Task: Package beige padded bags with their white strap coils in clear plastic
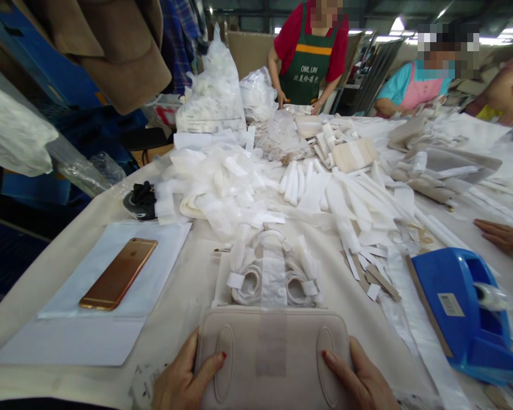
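A pale beige bag [301,353] lies at the bottom centre, a strip of translucent wrap running down its middle. My left hand [190,373] grips its left side, thumb on top and the other fingers beyond the edge. On the right side my right hand [361,376] holds it the same way. Just beyond the bag, wrapped handles or straps [250,285] are rolled into two coils with white tabs. The undersides of both hands are hidden.
A gold phone [118,274] rests on white sheets [89,340] at left. At right stands a blue tape dispenser [442,307], near another person's hand [507,236]. White wrapping strips [222,176] cover the middle. People stand across the table [175,324].
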### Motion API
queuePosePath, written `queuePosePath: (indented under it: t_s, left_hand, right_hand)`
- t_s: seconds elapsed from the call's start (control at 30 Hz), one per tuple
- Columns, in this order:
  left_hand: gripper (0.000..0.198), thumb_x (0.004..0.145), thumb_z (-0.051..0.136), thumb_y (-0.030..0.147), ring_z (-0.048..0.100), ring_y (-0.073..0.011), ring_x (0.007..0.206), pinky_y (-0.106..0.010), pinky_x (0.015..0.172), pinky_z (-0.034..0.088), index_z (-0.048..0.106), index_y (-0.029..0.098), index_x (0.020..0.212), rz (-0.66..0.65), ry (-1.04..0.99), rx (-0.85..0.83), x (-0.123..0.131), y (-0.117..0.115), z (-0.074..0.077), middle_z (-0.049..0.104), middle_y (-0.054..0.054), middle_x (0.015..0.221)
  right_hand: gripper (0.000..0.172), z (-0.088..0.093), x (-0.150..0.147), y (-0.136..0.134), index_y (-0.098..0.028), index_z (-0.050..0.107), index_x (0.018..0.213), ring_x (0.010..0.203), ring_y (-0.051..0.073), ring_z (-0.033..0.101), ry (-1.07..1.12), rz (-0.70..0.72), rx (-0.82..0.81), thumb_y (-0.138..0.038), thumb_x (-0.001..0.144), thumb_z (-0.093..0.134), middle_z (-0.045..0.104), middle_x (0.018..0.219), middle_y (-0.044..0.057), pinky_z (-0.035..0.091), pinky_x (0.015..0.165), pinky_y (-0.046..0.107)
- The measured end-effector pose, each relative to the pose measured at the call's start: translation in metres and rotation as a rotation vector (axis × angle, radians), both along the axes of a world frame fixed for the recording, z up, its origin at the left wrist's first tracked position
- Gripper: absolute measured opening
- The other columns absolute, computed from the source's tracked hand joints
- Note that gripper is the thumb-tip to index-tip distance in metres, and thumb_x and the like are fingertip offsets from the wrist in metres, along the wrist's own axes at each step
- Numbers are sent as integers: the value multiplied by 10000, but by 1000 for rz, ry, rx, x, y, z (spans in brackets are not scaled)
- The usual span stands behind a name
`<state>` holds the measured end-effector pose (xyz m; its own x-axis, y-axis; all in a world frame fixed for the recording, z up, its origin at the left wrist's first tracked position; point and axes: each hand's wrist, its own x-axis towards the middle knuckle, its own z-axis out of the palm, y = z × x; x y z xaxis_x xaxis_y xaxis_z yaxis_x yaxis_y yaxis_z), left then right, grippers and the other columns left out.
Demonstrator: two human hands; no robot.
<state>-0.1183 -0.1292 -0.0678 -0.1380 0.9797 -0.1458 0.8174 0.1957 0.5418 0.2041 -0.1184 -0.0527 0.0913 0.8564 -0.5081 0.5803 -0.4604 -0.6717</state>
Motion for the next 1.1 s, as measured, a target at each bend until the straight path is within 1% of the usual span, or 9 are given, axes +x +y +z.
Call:
queuePosePath:
  t_s: [0.13,0.23,0.33,0.4,0.47,0.53,0.7,0.9,1.1]
  left_hand:
    - [598,905,376,464,625,-252,1031,-340,742,561,194,236,1426,-16,84,130,10,0,6,578,-101,1250]
    - [650,920,361,400,646,-243,962,-338,670,570,16,257,1451,-52,167,206,17,0,11,562,-130,1215]
    - [618,897,414,315,610,-312,990,-427,686,546,114,347,1436,-169,365,383,21,0,14,419,-188,1316]
    - [649,849,452,200,463,-435,1170,-574,790,468,194,393,1412,-269,510,518,23,2,16,231,-217,1441]
    - [721,779,425,70,282,-483,1287,-651,866,364,239,375,1405,-397,599,595,25,4,19,153,-216,1479]
    - [741,715,383,5,191,-430,1344,-631,964,274,306,278,1399,-549,635,632,27,8,22,233,-196,1467]
    - [572,722,336,51,218,-284,1356,-433,1104,154,461,68,1279,-832,631,692,33,20,26,442,-113,1381]
    - [627,708,358,77,275,-233,1329,-373,1076,198,393,78,1334,-869,603,668,38,32,34,446,-100,1385]
    - [643,676,385,59,339,-245,1293,-375,1012,298,408,59,1318,-870,526,644,40,39,33,445,-120,1385]
  right_hand:
    - [494,3,-2,2,-246,546,985,801,255,652,41,-11,35,-676,780,417,692,788,26,484,674,300]
    - [491,4,-2,2,-245,561,982,800,255,649,40,-12,49,-669,781,419,690,788,28,487,682,306]
    - [484,4,-3,2,-242,569,970,798,254,647,32,-17,66,-662,776,428,690,816,35,488,697,312]
    - [478,4,-3,2,-243,572,965,798,251,646,43,-20,69,-658,772,433,693,835,35,490,693,311]
    - [471,3,-4,2,-244,573,954,796,249,645,54,-25,72,-655,769,438,694,840,32,490,688,310]
    - [467,3,-4,2,-243,573,944,792,249,643,58,-30,76,-656,763,448,693,834,32,489,689,312]
    - [474,4,-4,2,-243,574,928,775,253,641,63,-45,80,-665,746,460,687,813,31,487,688,321]
    - [475,0,-1,1,-238,574,956,785,247,641,85,-32,60,-655,769,447,685,834,36,492,692,310]
    - [432,-6,3,3,-248,595,1003,840,235,643,75,-13,125,-601,781,480,690,913,37,506,718,287]
